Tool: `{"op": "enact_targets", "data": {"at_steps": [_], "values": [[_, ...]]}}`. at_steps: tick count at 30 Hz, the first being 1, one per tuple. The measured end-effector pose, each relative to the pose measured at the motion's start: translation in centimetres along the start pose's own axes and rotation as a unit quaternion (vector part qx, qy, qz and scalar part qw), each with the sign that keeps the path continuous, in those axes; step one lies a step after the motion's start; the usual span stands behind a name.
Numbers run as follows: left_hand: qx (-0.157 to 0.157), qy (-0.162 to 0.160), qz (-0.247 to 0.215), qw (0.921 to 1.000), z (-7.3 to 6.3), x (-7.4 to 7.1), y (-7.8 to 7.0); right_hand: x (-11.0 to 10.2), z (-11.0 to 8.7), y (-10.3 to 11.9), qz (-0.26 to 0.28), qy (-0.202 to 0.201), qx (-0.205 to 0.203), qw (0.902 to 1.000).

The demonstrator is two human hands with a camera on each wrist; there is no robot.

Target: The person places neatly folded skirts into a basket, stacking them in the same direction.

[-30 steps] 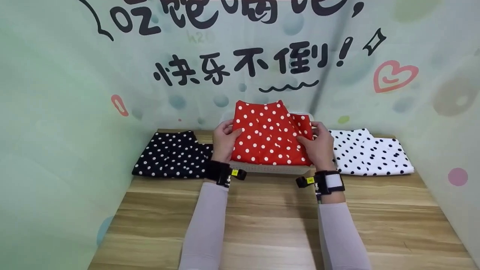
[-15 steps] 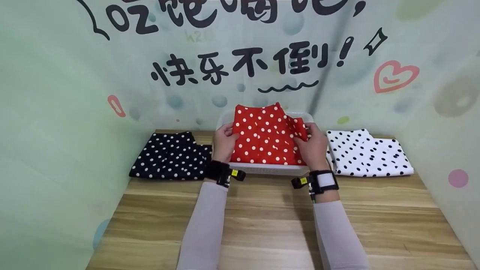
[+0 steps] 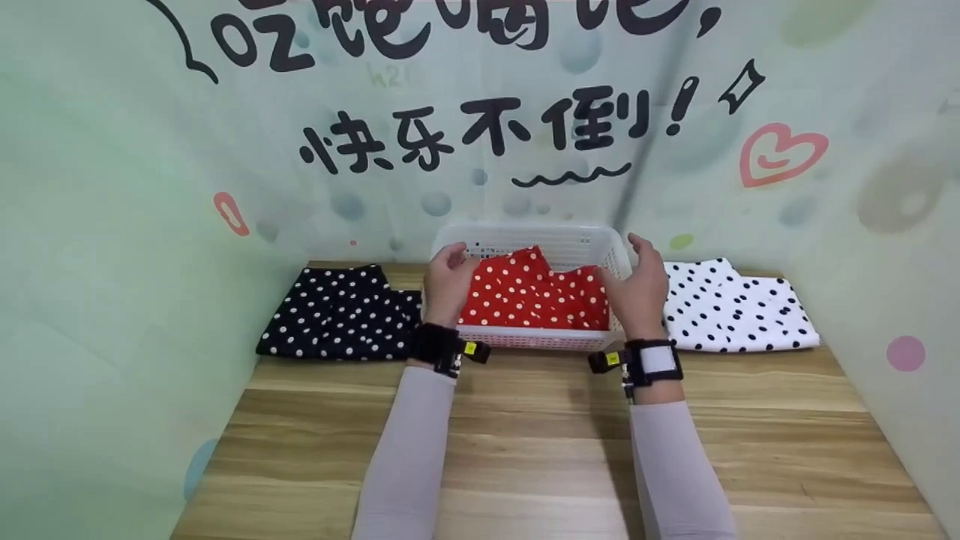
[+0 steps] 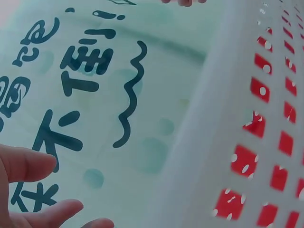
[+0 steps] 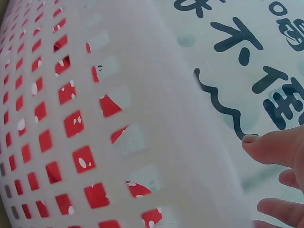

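A folded red garment with white dots (image 3: 536, 296) lies inside a white perforated plastic basket (image 3: 532, 338) at the back of the table. Above the basket's left end is my left hand (image 3: 448, 289), fingers loosely bent with nothing between them. My right hand (image 3: 639, 292) is over the right end, thumb apart from the fingers and holding nothing. Both wrist views look at the basket's wall, and red cloth shows through its holes. In the left wrist view the thumb and fingers (image 4: 57, 213) are spread apart; the right thumb (image 5: 273, 146) likewise stands free of the cloth.
Left of the basket lies a folded black garment with white dots (image 3: 341, 315). A folded white garment with black dots (image 3: 739, 307) lies to the right. A printed backdrop (image 3: 375, 217) rises directly behind the wooden table (image 3: 525, 450).
The red garment, held upright by both hands a second ago, has gone down into the basket. Both hands have let go of it, and the right one has moved slightly outward.
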State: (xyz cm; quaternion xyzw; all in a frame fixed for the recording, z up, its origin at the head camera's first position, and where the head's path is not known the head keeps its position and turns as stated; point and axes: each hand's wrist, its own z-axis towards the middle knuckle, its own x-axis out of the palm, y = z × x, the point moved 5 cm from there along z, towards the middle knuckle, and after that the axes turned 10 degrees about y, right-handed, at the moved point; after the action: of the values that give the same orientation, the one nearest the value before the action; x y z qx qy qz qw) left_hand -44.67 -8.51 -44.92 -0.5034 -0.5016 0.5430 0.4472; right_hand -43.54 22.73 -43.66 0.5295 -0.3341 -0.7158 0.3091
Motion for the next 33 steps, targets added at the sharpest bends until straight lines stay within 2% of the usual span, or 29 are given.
{"op": "enact_targets", "data": {"at_steps": [5, 10, 14, 17, 22, 29, 33], "values": [[0.009, 0.005, -0.004, 0.9999, -0.4, 0.6, -0.1, -0.1, 0.0, -0.5, 0.001, 0.008, 0.019, 0.9998], [0.018, 0.012, 0.000, 0.9998, -0.7, 0.9, -0.2, -0.4, -0.1, -1.0, 0.003, 0.000, 0.017, 0.9999], [0.026, 0.001, 0.033, 0.9991, -1.2, 1.5, -0.5, -1.0, 0.0, -1.5, -0.002, -0.012, 0.012, 0.9999], [0.042, 0.007, 0.078, 0.9960, -1.9, 2.7, -1.1, -1.7, 0.1, -2.0, 0.002, -0.019, 0.013, 0.9997], [0.077, 0.057, 0.123, 0.9877, -3.3, 5.7, -2.1, -3.0, 0.3, -3.4, 0.014, -0.031, 0.039, 0.9987], [0.099, 0.087, 0.119, 0.9841, -5.5, 7.9, -3.2, -4.1, 0.1, -5.3, 0.024, -0.049, 0.059, 0.9968], [0.117, 0.118, 0.127, 0.9779, -6.8, 9.8, -3.6, -4.3, -0.1, -6.2, 0.020, -0.056, 0.061, 0.9964]]}}
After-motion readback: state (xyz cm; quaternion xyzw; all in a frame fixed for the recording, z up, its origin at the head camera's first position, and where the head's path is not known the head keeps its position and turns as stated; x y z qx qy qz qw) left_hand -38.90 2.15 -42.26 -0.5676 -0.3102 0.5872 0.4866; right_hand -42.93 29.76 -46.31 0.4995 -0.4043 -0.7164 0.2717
